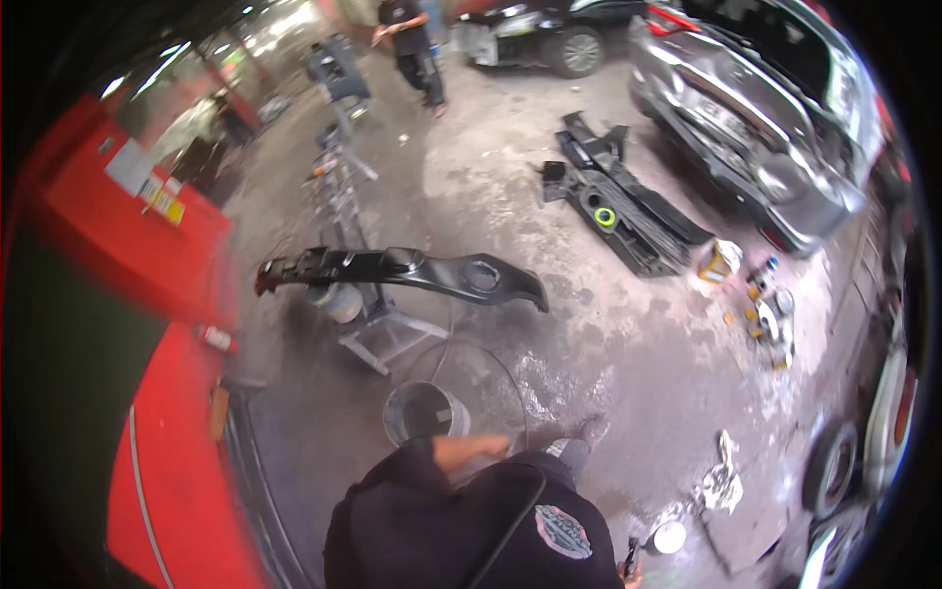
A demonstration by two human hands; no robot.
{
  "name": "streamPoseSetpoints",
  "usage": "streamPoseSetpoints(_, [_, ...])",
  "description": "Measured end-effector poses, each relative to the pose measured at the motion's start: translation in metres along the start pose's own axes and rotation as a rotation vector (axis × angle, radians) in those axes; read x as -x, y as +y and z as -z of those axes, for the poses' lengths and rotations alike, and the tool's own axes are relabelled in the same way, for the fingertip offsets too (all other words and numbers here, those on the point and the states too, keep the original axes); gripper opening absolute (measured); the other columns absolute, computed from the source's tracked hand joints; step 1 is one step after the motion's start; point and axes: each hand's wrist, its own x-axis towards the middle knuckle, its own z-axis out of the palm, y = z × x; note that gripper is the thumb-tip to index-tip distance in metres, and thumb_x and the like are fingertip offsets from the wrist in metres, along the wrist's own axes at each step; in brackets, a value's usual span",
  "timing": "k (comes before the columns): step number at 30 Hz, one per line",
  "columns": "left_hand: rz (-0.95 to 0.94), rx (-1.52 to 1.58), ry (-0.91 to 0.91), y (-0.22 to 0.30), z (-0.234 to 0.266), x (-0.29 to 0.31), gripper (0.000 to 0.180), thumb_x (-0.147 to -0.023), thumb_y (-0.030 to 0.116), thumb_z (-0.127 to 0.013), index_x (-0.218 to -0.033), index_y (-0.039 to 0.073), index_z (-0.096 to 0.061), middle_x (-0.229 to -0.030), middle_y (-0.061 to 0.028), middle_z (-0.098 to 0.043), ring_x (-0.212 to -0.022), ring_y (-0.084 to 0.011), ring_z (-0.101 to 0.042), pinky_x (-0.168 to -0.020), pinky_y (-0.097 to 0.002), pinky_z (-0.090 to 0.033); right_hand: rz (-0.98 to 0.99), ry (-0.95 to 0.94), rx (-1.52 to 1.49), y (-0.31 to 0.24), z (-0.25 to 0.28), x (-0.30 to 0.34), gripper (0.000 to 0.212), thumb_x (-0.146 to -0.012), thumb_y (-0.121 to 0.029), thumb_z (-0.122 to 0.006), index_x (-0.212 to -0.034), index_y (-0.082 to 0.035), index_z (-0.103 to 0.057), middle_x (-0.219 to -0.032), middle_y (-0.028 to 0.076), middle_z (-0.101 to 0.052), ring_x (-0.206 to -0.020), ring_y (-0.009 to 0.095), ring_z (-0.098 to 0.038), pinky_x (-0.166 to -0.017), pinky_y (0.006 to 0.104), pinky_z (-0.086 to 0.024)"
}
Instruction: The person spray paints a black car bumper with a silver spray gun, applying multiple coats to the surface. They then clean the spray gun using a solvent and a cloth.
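My left hand (497,447) is in front of my dark shirt, just right of a grey bucket (458,416) on the floor. It is small and blurred, so its fingers do not show clearly. Low at the right of my body, my right hand (631,576) is closed round a slim dark tool (631,552), whose kind I cannot make out. Close beside that tool is a round white thing (670,538). Ahead of me, a long black car body panel (422,270) lies across a grey metal stand (378,339).
Red metal bodywork (167,461) fills the left side. Black plastic car parts (628,211) lie on the floor ahead, near a damaged silver car (756,128). Cans and bottles (770,314) stand at the right, with a tyre (836,469) nearer. Another person (407,44) stands far off.
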Motion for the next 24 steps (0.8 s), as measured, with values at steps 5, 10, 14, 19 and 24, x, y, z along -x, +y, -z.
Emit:
streamPoseSetpoints(5, [-0.267, 0.422, 0.506, 0.155, 0.191, -0.032, 0.036, -0.101, 0.024, -0.066, -0.128, 0.003, -0.072, -0.12, -0.021, -0.076, -0.116, -0.0363, -0.072, -0.098, -0.0459, -0.056, -0.051, 0.021, -0.108, -0.083, 0.078, -0.096, 0.067, -0.105, -0.037, -0.066, -0.163, -0.023, -0.036, -0.164, 0.007, -0.031, -0.146, 0.022, -0.035, -0.117, 0.0312, -0.035])
streamPoseSetpoints(10, [-0.265, 0.652, 0.625, 0.171, 0.224, -0.049, 0.032, -0.101, 0.021, -0.064, -0.127, 0.002, -0.072, -0.121, -0.0218, -0.076, -0.117, -0.0384, -0.071, -0.1, -0.0457, -0.055, 0.062, -0.011, -0.158, -0.177, 0.131, -0.182, 0.064, -0.104, -0.035, -0.067, -0.16, -0.022, -0.039, -0.157, 0.007, -0.034, -0.14, 0.021, -0.037, -0.112, 0.0312, -0.036])
streamPoseSetpoints(14, [-0.079, 0.351, 0.468, 0.148, 0.16, -0.102, 0.027, -0.093, 0.021, -0.068, -0.112, 0.005, -0.078, -0.107, -0.0198, -0.078, -0.098, -0.0372, -0.075, -0.088, -0.0484, -0.057, 0.125, 0.019, -0.182, -0.24, 0.177, -0.239, 0.061, -0.104, -0.034, -0.067, -0.157, -0.02, -0.041, -0.152, 0.006, -0.036, -0.134, 0.02, -0.039, -0.107, 0.0312, -0.037])
streamPoseSetpoints(19, [0.008, 0.369, 0.395, 0.087, 0.023, -0.122, 0.023, -0.09, 0.015, -0.062, -0.101, 0.002, -0.077, -0.085, -0.019, -0.076, -0.071, -0.0351, -0.072, -0.066, -0.0483, -0.057, 0.209, -0.076, -0.206, -0.3, 0.196, -0.283, 0.058, -0.103, -0.033, -0.068, -0.153, -0.018, -0.043, -0.145, 0.006, -0.039, -0.127, 0.019, -0.041, -0.102, 0.0311, -0.039])
streamPoseSetpoints(24, [0.451, 0.768, 0.305, 0.151, -0.053, -0.037, 0.022, -0.09, 0.015, -0.062, -0.101, 0.002, -0.077, -0.085, -0.0183, -0.076, -0.072, -0.0341, -0.072, -0.066, -0.0476, -0.057, 0.232, -0.075, -0.188, -0.302, 0.249, -0.333, 0.054, -0.102, -0.032, -0.068, -0.15, -0.017, -0.046, -0.139, 0.006, -0.042, -0.12, 0.018, -0.043, -0.097, 0.0311, -0.04])
